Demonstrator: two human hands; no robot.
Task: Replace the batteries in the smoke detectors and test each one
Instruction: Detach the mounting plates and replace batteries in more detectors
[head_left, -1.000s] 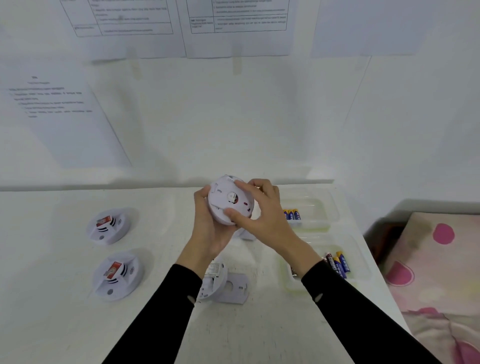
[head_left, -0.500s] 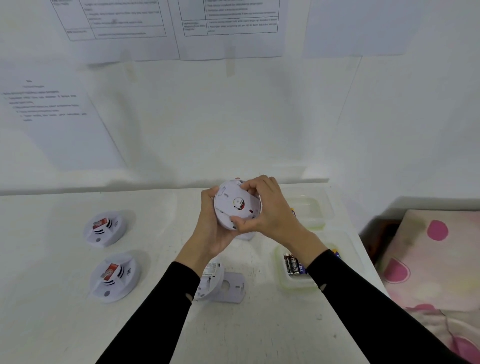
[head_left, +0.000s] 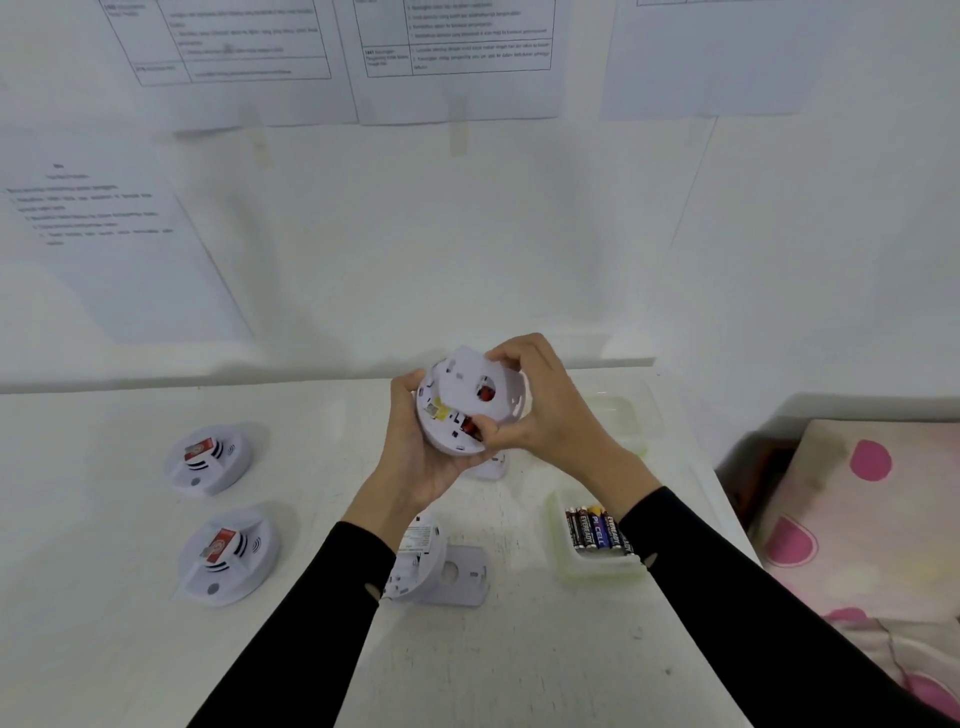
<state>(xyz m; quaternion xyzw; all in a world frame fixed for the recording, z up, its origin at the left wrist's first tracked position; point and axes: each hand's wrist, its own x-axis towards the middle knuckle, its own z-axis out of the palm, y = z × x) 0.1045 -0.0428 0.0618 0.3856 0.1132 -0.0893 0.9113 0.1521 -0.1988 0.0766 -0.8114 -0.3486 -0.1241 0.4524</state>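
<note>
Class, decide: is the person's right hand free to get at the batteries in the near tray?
Probably not yet: the right hand grips the back plate of the held detector. Once freed, the batteries lie uncovered just beneath its wrist.

Raised smoke detector (head_left: 448, 442): white shell, with red and yellow parts showing inside. Back plate (head_left: 467, 374): white. Far smoke detector (head_left: 209, 460) and near smoke detector (head_left: 228, 557): white, each with a red label and dark curved marks. Table (head_left: 104, 623): white. Batteries (head_left: 597, 531): black, with blue and yellow-orange bands. Tray (head_left: 558, 545): translucent pale yellow-green. Sleeves (head_left: 311, 623): black. Cloth (head_left: 857, 525): pale pink with darker pink spots. Wall papers (head_left: 457, 52): white, with black print and ruled tables.
</note>
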